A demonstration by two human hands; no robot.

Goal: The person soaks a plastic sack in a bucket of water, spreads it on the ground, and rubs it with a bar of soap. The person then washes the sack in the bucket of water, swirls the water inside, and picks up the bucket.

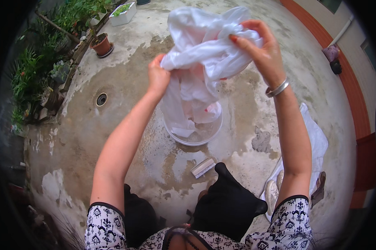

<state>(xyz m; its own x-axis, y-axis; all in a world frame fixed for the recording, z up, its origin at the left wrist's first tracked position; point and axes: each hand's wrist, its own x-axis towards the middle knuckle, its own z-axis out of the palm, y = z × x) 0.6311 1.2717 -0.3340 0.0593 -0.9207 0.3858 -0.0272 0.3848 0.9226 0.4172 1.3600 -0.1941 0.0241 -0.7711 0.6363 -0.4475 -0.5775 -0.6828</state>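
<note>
A wet white cloth with reddish patches (203, 56) is held up and spread between both hands. My left hand (159, 76) grips a bunched edge of it at the left. At the upper right, my right hand (259, 47) holds another gathered part between thumb and fingers; a silver bangle is on that wrist. The lower part of the cloth hangs into a round whitish basin (195, 143) with water in it, on the wet concrete floor. A scrubbing brush (203, 168) lies between the basin and my knees, bristles facing the lower side.
A floor drain (101, 99) is at the left. Potted plants, one in a terracotta pot (101, 45), and a white planter box (123, 15) line the upper left. Pale shoes (271, 193) rest on a white sheet (314, 137) at the right. A grey lump (261, 140) lies nearby.
</note>
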